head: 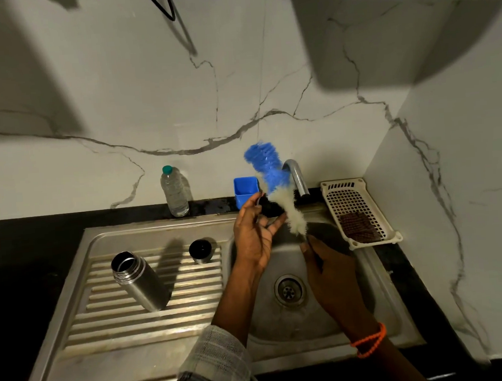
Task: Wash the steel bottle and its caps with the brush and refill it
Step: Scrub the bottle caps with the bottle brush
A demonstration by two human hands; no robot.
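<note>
Left hand (254, 235) has its grip pinched on a small black cap (270, 208) over the sink basin (284, 323); right hand (329, 269) has its grip wrapped on the handle of the blue-and-white brush (273, 179), bristles touching the cap. Steel bottle (139, 280) stands open on the ribbed drainboard (103, 316), left of the basin, second cap (201, 250) just behind it. Tap (298, 177) sits behind the brush.

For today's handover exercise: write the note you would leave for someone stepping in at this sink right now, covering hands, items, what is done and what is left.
Left hand holds a small black cap over the basin.
Right hand grips the bottle brush by its handle, bristles against the cap.
Steel bottle stands open on the drainboard, second cap behind it.
Tap: no water visible.
Done: bottle opened, cap scrubbing under way.
Left: whatever is still unwashed, rinsing, refilling, closing.
</note>
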